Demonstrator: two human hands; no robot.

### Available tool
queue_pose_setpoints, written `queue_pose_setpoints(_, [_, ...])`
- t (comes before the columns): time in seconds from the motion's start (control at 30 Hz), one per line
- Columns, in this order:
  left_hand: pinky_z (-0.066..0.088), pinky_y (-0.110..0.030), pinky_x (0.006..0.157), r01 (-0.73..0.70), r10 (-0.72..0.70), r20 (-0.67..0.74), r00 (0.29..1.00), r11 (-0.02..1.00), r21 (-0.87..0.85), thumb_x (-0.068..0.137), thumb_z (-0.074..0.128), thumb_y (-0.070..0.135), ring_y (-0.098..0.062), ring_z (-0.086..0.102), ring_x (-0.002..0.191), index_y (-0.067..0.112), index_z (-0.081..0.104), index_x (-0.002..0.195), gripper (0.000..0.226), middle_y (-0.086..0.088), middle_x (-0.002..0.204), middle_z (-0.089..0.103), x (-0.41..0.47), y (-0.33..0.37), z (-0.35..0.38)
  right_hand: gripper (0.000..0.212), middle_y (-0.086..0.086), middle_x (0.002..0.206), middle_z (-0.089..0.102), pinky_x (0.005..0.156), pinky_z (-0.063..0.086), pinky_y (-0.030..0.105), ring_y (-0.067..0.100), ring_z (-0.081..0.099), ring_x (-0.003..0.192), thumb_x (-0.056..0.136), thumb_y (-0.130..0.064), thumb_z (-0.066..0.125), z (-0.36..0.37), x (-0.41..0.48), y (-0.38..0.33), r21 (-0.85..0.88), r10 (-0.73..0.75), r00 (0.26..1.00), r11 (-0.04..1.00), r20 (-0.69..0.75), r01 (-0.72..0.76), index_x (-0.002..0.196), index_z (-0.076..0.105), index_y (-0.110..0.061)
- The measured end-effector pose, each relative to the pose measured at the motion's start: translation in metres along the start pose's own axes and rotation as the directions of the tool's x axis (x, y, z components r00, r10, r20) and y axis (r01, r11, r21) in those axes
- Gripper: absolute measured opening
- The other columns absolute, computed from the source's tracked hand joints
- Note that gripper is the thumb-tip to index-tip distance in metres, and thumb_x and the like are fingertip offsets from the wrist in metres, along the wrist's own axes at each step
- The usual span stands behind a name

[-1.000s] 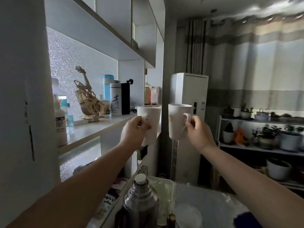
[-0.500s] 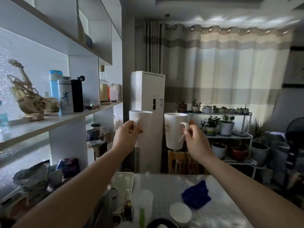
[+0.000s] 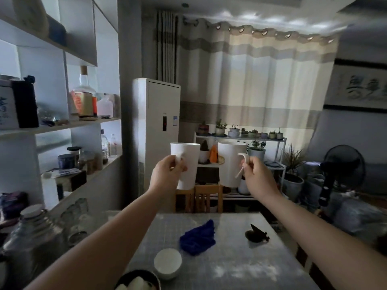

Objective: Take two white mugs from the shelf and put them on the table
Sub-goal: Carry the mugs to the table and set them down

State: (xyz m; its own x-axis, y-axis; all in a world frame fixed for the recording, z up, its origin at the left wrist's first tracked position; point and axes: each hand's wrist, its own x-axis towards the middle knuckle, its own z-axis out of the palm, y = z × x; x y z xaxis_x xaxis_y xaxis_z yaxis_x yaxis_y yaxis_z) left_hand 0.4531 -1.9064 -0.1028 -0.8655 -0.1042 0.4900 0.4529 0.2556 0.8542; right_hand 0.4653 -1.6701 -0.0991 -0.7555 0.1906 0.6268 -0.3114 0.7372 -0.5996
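I hold two tall white mugs upright in the air, beyond the far end of the table [image 3: 240, 258]. My left hand [image 3: 166, 174] grips the left mug [image 3: 187, 162] by its handle. My right hand [image 3: 258, 176] pinches the handle of the right mug [image 3: 229, 164], which carries a small gold mark. The two mugs are side by side and apart, at about the same height. The shelf [image 3: 62, 126] they came from stands on my left with bottles and tins on it.
On the table lie a blue cloth [image 3: 198, 237], a small white bowl [image 3: 167, 263], a dark object [image 3: 256, 235] and a dark bowl [image 3: 137, 281] at the near edge. A steel flask [image 3: 33, 237] stands at left. Wooden chairs [image 3: 199, 197], an air conditioner [image 3: 157, 130] and a plant rack [image 3: 251, 139] lie beyond.
My view has swung right, away from the shelf and toward the table. Both hands kept their mugs and carried them along, now held over the table's far end.
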Motion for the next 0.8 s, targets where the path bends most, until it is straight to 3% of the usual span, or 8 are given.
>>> queue_pose_setpoints(0.33, [0.043, -0.023, 0.058, 0.091, -0.093, 0.060, 0.994, 0.995, 0.025, 0.088, 0.056, 0.029, -0.010, 0.060, 0.077, 0.019, 0.061, 0.078, 0.016, 0.001, 0.084, 0.065, -0.001, -0.023, 0.078, 0.012, 0.002, 0.093, 0.057, 0.055, 0.033, 0.019, 0.016, 0.051, 0.077, 0.095, -0.019, 0.044, -0.010, 0.015, 0.087, -0.016, 0.070, 0.998, 0.997, -0.006, -0.070, 0.092, 0.053, -0.012])
queue_pose_setpoints(0.5, [0.040, -0.023, 0.057, 0.160, -0.162, 0.083, 0.983, 0.987, 0.035, 0.087, 0.057, 0.030, -0.008, 0.058, 0.071, 0.019, 0.062, 0.076, 0.016, 0.005, 0.076, 0.064, 0.000, -0.057, 0.095, 0.013, 0.002, 0.086, 0.058, 0.051, 0.032, 0.025, 0.008, 0.050, 0.069, 0.095, -0.024, 0.043, 0.015, 0.003, 0.116, -0.025, 0.117, 0.993, 0.993, 0.029, -0.116, 0.086, 0.050, -0.018])
queue_pose_setpoints(0.8, [0.042, -0.025, 0.060, 0.306, -0.320, 0.147, 0.936, 0.946, 0.112, 0.088, 0.055, 0.028, -0.016, 0.059, 0.076, 0.013, 0.060, 0.080, 0.018, -0.001, 0.079, 0.063, -0.015, -0.142, 0.102, 0.013, -0.004, 0.084, 0.057, 0.054, 0.036, 0.025, 0.004, 0.051, 0.072, 0.095, -0.023, 0.042, 0.088, -0.037, 0.153, -0.030, 0.263, 0.956, 0.965, 0.131, -0.262, 0.087, 0.051, -0.019])
